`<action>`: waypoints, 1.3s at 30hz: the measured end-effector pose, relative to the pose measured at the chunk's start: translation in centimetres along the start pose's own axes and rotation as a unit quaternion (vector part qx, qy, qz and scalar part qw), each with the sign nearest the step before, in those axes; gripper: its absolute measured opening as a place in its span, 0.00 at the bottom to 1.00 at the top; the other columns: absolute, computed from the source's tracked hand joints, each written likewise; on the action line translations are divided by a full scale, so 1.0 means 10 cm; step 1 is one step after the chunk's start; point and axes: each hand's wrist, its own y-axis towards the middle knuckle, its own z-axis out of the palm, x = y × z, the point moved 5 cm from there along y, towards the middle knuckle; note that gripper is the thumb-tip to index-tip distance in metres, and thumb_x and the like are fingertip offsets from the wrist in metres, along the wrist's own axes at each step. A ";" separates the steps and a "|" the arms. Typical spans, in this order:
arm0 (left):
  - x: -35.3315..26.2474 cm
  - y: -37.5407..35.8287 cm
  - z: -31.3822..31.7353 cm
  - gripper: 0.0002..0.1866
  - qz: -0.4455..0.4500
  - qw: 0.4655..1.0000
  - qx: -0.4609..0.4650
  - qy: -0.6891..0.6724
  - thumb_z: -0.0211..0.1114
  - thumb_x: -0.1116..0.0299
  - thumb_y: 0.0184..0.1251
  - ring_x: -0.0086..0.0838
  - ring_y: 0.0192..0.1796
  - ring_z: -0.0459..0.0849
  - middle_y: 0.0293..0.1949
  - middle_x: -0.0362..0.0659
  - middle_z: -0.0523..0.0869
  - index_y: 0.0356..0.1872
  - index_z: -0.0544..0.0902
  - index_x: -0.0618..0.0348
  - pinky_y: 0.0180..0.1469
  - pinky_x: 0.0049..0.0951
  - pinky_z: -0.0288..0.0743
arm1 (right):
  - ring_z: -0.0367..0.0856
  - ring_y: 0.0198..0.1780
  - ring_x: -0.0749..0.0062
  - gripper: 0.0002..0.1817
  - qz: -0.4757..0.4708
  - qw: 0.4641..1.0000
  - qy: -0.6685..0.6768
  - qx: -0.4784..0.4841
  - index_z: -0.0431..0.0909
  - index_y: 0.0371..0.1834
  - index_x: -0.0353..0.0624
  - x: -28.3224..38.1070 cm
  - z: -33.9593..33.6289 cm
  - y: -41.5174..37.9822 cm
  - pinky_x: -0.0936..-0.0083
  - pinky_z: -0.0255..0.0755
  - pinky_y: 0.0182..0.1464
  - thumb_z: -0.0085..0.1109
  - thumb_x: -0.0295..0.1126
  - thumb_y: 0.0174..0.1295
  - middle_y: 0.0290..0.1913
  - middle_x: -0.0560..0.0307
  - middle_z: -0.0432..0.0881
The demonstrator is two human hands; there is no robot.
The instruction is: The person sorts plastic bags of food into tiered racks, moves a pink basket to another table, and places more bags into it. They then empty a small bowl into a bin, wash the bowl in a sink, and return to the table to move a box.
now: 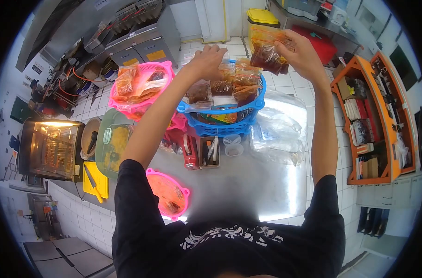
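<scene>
My right hand (pixel 298 52) is raised at the right of the basket, thumb and fingers pinched on a clear zip bag of dark sauce (pixel 268 56). The bag hangs upright, its bottom near the rim. Over the far left part of the blue basket (pixel 222 111), my left hand (pixel 210 62) reaches across, fingers apart and slightly bent. Beneath and beside it stand several sauce bags (pixel 222 86), packed upright in the basket. A darker bag (pixel 199 92) leans by the near left rim, close to my left wrist.
Left of the blue basket is a pink basket (pixel 112 99) with more bags. Nearer me lie a red stapler-like device (pixel 190 153), a box of pens (pixel 210 152), clear cups (pixel 233 149), plastic bags (pixel 278 134) and a small pink basket (pixel 174 191). A knife (pixel 91 178) rests on a yellow board (pixel 102 176).
</scene>
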 end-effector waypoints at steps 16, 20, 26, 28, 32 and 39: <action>-0.20 -0.24 -0.08 0.09 0.179 0.983 -0.049 0.004 0.64 0.65 0.57 0.48 0.35 0.83 0.29 0.49 0.85 0.33 0.87 0.56 0.38 0.45 0.76 | 0.81 0.41 0.60 0.18 0.014 0.998 -0.062 -0.007 0.74 0.48 0.28 -0.21 -0.10 -0.09 0.70 0.74 0.47 0.55 0.35 0.65 0.42 0.42 0.82; -0.48 -0.48 -0.23 0.08 0.216 0.976 -0.032 0.017 0.64 0.66 0.55 0.48 0.35 0.83 0.29 0.50 0.85 0.33 0.87 0.56 0.39 0.45 0.76 | 0.82 0.40 0.53 0.20 0.046 0.999 0.017 0.003 0.74 0.47 0.26 -0.19 -0.06 -0.07 0.67 0.74 0.47 0.56 0.35 0.63 0.41 0.38 0.82; -0.39 -0.50 -0.19 0.11 0.116 0.975 0.164 -0.098 0.66 0.64 0.55 0.46 0.40 0.84 0.35 0.52 0.86 0.36 0.87 0.57 0.47 0.39 0.76 | 0.82 0.42 0.52 0.21 -0.012 0.999 -0.037 -0.023 0.74 0.48 0.26 -0.23 0.04 -0.02 0.66 0.73 0.49 0.56 0.36 0.62 0.42 0.36 0.83; -0.26 -0.47 -0.13 0.17 0.140 0.955 0.157 -0.208 0.67 0.58 0.57 0.43 0.45 0.83 0.43 0.51 0.85 0.43 0.86 0.57 0.52 0.36 0.75 | 0.82 0.43 0.52 0.21 0.003 1.000 -0.019 -0.015 0.74 0.49 0.26 -0.16 0.03 -0.04 0.66 0.73 0.49 0.56 0.36 0.62 0.43 0.36 0.83; -0.26 -0.44 -0.20 0.23 0.125 0.951 0.198 -0.202 0.67 0.55 0.59 0.39 0.51 0.82 0.49 0.50 0.83 0.51 0.82 0.57 0.54 0.34 0.74 | 0.81 0.44 0.51 0.22 0.017 1.000 -0.023 0.001 0.74 0.50 0.25 -0.12 0.01 -0.04 0.67 0.72 0.50 0.57 0.35 0.62 0.44 0.37 0.82; 0.15 0.26 0.13 0.23 0.062 0.989 0.039 -0.129 0.65 0.62 0.61 0.44 0.52 0.82 0.50 0.54 0.83 0.56 0.78 0.60 0.56 0.39 0.74 | 0.81 0.45 0.51 0.21 0.043 0.999 0.007 -0.004 0.74 0.51 0.26 -0.21 0.01 -0.05 0.66 0.72 0.52 0.57 0.34 0.61 0.46 0.36 0.82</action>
